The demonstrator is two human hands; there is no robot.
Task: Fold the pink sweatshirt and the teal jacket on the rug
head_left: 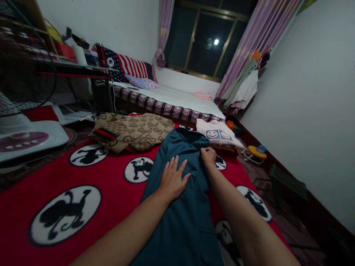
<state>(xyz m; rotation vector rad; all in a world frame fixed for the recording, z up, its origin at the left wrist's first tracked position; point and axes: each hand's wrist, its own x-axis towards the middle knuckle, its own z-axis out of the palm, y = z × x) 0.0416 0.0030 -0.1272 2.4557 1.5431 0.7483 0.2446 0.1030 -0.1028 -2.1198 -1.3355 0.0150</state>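
A teal garment (183, 221) lies lengthwise in front of me on a red blanket (116, 199) printed with dark figures in white circles. Its collar end points away from me. My left hand (173, 179) rests flat on the cloth, fingers spread. At the garment's right edge, near the collar, my right hand (208, 156) is closed with the fingers curled on the fabric. Beyond on the left lies a brown patterned garment (144, 129) with a green and red stripe. A folded pink shirt (213, 129) with smiling faces lies just past my right hand.
A bed (177, 94) with a white sheet stands under the window. To the left are a cluttered desk (80, 66), a fan (24, 66) and a white tray-like top (55, 136). On the right floor sit a yellow stool (256, 151) and a dark folding stool (288, 181).
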